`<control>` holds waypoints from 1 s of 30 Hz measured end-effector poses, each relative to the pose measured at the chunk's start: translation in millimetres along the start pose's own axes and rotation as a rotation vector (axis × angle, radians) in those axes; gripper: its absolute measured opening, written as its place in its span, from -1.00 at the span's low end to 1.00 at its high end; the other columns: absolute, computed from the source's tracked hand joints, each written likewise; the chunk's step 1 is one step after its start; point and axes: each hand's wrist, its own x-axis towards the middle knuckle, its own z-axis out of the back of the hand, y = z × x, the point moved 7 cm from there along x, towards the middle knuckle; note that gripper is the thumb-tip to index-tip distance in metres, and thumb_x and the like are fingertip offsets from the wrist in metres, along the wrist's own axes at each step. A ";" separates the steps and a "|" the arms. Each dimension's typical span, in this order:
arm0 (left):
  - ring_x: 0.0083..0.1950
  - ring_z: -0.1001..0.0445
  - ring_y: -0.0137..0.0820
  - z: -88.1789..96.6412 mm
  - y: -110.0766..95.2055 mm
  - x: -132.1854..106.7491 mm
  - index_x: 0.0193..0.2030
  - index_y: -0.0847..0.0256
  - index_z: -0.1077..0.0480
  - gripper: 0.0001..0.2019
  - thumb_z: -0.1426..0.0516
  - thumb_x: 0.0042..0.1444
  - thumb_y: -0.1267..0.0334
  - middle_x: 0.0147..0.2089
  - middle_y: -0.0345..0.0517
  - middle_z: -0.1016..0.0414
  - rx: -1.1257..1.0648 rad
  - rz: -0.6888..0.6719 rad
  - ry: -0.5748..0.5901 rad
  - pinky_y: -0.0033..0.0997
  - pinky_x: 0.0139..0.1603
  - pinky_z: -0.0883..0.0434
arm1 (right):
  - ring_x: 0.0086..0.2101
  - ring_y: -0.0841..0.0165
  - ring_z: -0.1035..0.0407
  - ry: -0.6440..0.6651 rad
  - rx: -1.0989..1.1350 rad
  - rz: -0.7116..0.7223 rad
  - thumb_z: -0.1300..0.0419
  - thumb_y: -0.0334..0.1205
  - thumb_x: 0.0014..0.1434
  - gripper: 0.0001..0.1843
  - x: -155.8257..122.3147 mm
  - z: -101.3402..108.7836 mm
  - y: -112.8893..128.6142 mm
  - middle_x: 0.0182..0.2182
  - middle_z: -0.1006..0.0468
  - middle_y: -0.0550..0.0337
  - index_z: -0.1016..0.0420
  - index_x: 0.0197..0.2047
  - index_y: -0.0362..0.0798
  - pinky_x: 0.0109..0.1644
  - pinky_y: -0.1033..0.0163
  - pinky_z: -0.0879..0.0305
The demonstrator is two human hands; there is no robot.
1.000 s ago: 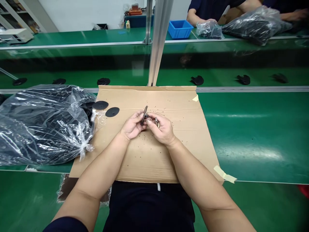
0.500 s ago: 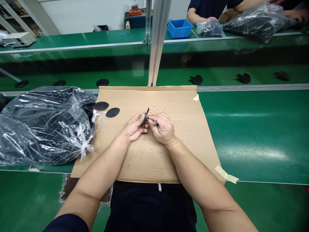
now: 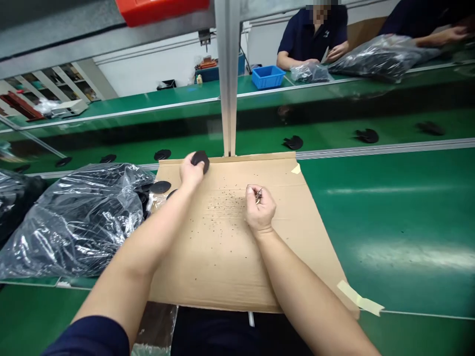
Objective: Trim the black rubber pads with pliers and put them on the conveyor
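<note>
Green conveyor benches cross the room; beyond them — a white wall.

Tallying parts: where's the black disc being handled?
In the head view, the black disc sits in the left hand, over the cardboard sheet's far edge, beside the plastic bag.

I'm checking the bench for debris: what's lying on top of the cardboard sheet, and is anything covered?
The cardboard sheet carries scattered dark specks and, at its left edge, a black disc against the clear plastic bag. Another black disc is partly hidden by the left forearm. Whatever lies beneath the forearms cannot be seen.
</note>
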 end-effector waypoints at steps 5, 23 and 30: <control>0.22 -0.26 -0.15 -36.0 -30.8 49.8 -0.01 0.16 -0.44 -0.46 -0.22 -0.22 0.55 0.21 0.02 -0.23 0.254 -0.256 0.188 -0.18 0.29 -0.14 | -0.38 0.32 -0.33 0.074 -0.011 0.075 -0.10 -0.18 0.25 -0.82 1.8 -2.6 12.6 -0.45 -0.44 0.18 -0.45 -0.34 -0.03 -0.21 0.20 -0.28; -0.38 -0.38 -0.53 44.5 6.3 -120.0 -0.10 0.30 -0.40 -0.73 -0.15 0.08 0.21 -0.05 0.02 -0.34 0.134 -0.217 -0.045 -0.44 -0.28 -0.43 | -0.31 0.25 -0.38 0.156 -0.450 -0.076 -0.09 -0.11 0.17 -0.78 109.4 12.4 -43.7 -0.35 -0.52 0.11 -0.48 -0.29 -0.07 -0.17 0.20 -0.27; -0.38 -0.34 -0.53 22.9 -12.7 -130.8 -0.11 0.28 -0.40 -0.80 -0.13 0.10 0.37 -0.08 0.02 -0.29 0.208 -0.462 0.038 -0.48 -0.38 -0.42 | -0.11 0.08 -0.39 0.386 -1.144 -0.230 -0.16 -0.10 0.19 -0.66 214.0 37.3 -124.5 -0.09 -0.48 -0.11 -0.46 0.00 -0.06 -0.10 0.07 -0.27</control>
